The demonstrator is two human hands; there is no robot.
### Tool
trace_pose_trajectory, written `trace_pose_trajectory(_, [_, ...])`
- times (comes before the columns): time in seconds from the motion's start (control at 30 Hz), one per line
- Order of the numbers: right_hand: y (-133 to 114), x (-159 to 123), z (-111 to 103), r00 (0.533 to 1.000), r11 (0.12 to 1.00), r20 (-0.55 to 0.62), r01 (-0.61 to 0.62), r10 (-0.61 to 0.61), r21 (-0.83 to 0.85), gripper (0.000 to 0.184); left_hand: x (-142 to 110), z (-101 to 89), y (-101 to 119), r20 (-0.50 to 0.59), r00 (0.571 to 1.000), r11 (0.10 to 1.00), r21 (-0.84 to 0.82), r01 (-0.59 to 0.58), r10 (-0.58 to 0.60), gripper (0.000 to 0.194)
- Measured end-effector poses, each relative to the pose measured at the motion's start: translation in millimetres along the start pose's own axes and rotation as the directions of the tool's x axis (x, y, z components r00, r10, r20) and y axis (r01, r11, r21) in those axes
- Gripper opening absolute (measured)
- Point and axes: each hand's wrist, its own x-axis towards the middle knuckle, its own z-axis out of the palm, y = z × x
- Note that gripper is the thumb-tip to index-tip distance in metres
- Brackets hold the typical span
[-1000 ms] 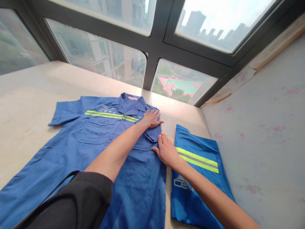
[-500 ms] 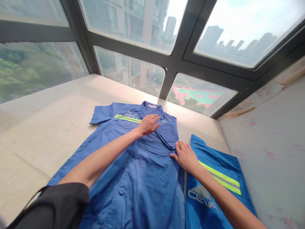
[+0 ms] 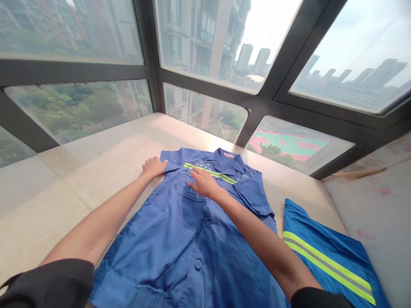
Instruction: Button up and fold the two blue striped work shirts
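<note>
A blue short-sleeved work shirt [image 3: 180, 222] lies front up, its collar [image 3: 227, 160] toward the window. It has a buttoned front and a yellow-green reflective stripe across the chest. The sleeve on the right [image 3: 255, 192] is folded inward over the front, while the left one [image 3: 175, 159] sticks outward. My left hand [image 3: 154, 167] is at the cuff of that left sleeve, thumb apart from the bent fingers and touching the cloth. Over the chest pocket beside the stripe, my right hand [image 3: 204, 183] rests with fingers spread, holding nothing.
A second, brighter blue garment [image 3: 324, 244] with a broad reflective stripe lies folded to the right. Both are on a pale stone sill [image 3: 80, 167]. Dark window frames [image 3: 205, 87] border the far side, and a patterned wall [image 3: 385, 201] stands at the right.
My left hand has moved from the upper chest to the left cuff. My right hand has left the folded sleeve and crossed to the left chest. The view has turned left.
</note>
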Motion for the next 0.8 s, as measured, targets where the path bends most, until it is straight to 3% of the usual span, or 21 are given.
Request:
trace_pose_trajectory(0.1, [-1, 51, 19, 0.998, 0.997, 0.006, -0.069, 0.069, 0.023, 0.038, 18, -2.0, 2, 0.039, 0.993, 0.948, -0.294, 0.120, -0.114, 0.047])
trace_pose_trajectory(0.17, [4, 69, 28, 0.995, 0.995, 0.033, -0.093, 0.092, 0.029, 0.030, 28, 0.5, 8, 0.099, 0.986, 0.901, -0.402, 0.161, -0.132, 0.038])
trace_pose_trajectory(0.33, [22, 73, 42, 0.998, 0.999, 0.038, -0.045, 0.044, 0.029, 0.032, 42, 9.4, 22, 0.182, 0.978, 0.814, -0.550, 0.188, -0.102, 0.030])
trace_pose_trajectory(0.43, [30, 67, 51, 1.000, 0.993, -0.019, 0.003, 0.000, 0.117, 0.039, 42, 4.1, 29, 0.151, 0.984, 0.800, -0.577, 0.167, -0.097, 0.023])
trace_pose_trajectory(0.5, [34, 65, 58, 0.997, 0.972, -0.073, 0.023, -0.006, 0.232, 0.040, 36, -5.5, 37, 0.047, 0.998, 0.826, -0.560, 0.069, -0.051, 0.014])
trace_pose_trajectory(0.57, [38, 65, 63, 0.991, 0.916, -0.130, 0.015, 0.040, 0.400, 0.036, 24, -17.4, 48, -0.096, 0.983, 0.874, -0.452, -0.181, 0.154, 0.014])
trace_pose_trajectory(0.6, [40, 66, 65, 0.983, 0.866, -0.157, -0.009, 0.101, 0.501, 0.032, 16, -23.2, 54, -0.125, 0.935, 0.865, -0.355, -0.355, 0.332, 0.018])
trace_pose_trajectory(0.67, [45, 68, 68, 0.946, 0.744, -0.187, -0.077, 0.264, 0.664, 0.019, -1, -32.3, 64, 0.041, 0.758, 0.742, -0.242, -0.625, 0.652, 0.026])
trace_pose_trajectory(0.73, [52, 69, 69, 0.874, 0.654, -0.204, -0.158, 0.442, 0.740, 0.011, -16, -36.4, 69, 0.291, 0.555, 0.624, -0.278, -0.731, 0.779, 0.038])
trace_pose_trajectory(0.77, [56, 69, 69, 0.827, 0.631, -0.220, -0.195, 0.518, 0.751, 0.015, -21, -36.3, 70, 0.369, 0.493, 0.603, -0.302, -0.739, 0.788, 0.047])
trace_pose_trajectory(0.8, [61, 69, 69, 0.775, 0.612, -0.239, -0.228, 0.585, 0.757, 0.020, -25, -35.0, 69, 0.407, 0.472, 0.604, -0.309, -0.735, 0.782, 0.055])
